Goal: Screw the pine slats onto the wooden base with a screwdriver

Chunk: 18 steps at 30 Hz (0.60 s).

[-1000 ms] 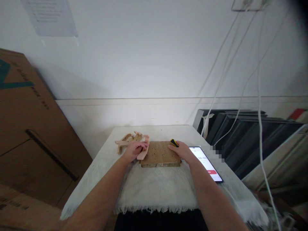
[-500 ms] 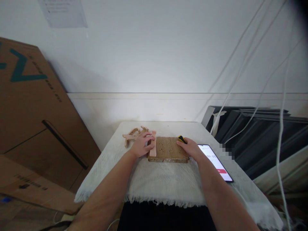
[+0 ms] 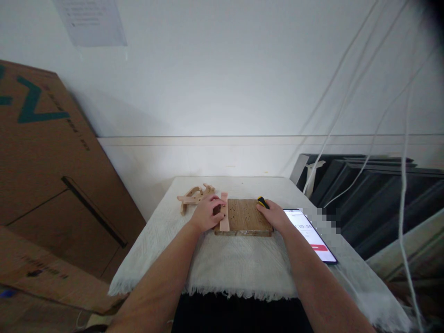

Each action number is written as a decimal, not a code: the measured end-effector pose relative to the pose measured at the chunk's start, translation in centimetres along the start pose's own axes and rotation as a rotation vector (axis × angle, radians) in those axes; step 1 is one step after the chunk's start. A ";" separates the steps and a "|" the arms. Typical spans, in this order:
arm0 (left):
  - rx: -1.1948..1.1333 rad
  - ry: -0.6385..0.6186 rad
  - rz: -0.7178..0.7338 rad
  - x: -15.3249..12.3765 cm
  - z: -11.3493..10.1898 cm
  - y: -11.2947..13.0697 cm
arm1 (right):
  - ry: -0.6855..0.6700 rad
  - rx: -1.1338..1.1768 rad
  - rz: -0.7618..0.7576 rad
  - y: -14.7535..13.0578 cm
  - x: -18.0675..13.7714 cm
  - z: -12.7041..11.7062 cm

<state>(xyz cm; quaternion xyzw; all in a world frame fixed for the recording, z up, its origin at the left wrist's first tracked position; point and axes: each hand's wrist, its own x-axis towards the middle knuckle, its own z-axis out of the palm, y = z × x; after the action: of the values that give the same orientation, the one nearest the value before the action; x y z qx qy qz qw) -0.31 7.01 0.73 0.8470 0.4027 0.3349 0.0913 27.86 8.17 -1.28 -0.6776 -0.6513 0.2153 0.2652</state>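
Observation:
A brown wooden board (image 3: 244,217) with small holes lies on a white cloth-covered table (image 3: 239,263). My left hand (image 3: 205,214) is closed around a pale flat wooden piece (image 3: 224,218), holding it on edge along the board's left side. My right hand (image 3: 272,213) rests on the board's right edge, fingers curled over a small yellow and black tool (image 3: 262,202). A heap of pale wooden pieces (image 3: 192,195) lies just behind my left hand.
A phone (image 3: 310,233) with a lit timer screen lies right of the board. Large cardboard boxes (image 3: 45,157) lean at the left. Dark flat panels (image 3: 374,194) are stacked at the right, and white cables (image 3: 402,162) hang down the wall.
My left hand has brought the pale piece from a slant at the board's left corner to stand straight along its left edge. The view has shifted slightly; my right hand stays put.

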 end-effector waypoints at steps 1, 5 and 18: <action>0.002 0.004 0.003 0.0 0.0 0.0 | -0.001 0.002 -0.002 0.1 0.1 0.0; 0.020 0.017 0.006 -0.1 -0.1 0.0 | 0.000 0.003 -0.020 0.3 0.4 0.1; -0.086 -0.081 -0.429 0.0 -4.3 -1.5 | 0.005 -0.026 -0.028 0.3 0.5 0.1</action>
<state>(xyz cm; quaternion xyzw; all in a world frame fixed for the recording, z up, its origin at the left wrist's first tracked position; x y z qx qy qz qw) -3.94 7.50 3.37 0.7500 0.5548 0.2905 0.2127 28.11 8.66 -1.53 -0.6722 -0.6629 0.2012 0.2611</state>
